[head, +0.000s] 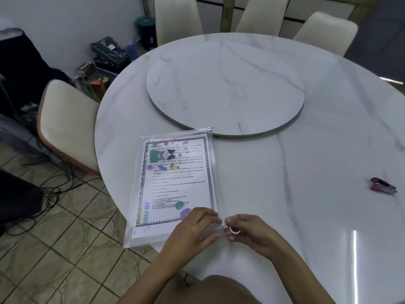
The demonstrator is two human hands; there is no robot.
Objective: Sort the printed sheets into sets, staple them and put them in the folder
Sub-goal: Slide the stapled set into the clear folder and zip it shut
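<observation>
left hand: I see the left hand (pixel 195 229) with fingers curled, pinching the near right corner of the folder (pixel 142 242), right beside the zip.
right hand: right hand (pixel 247 231) pinches the zip pull (pixel 235 231), a small white ring, between thumb and fingertips. The two hands almost touch.
folder: clear zip pouch, flat on the near left part of the tabletop (pixel 306 172), with its near left corner hanging over the edge. The zip runs along its right side and the slider sits at the near end. I can't tell whether the zip track is sealed.
sheets: printed sheets (pixel 177 181) are inside the folder, and the top page shows through with text, colour blobs and a film-strip border. I can't see any staples.
stapler: red stapler (pixel 382 187) lies on the tabletop far to the right, well apart from both hands.
turntable: round marble turntable (pixel 225 84) at the tabletop centre, its rim just beyond the folder's far corner.
chairs: cream chair (pixel 65 119) at the left, more at the far side.
</observation>
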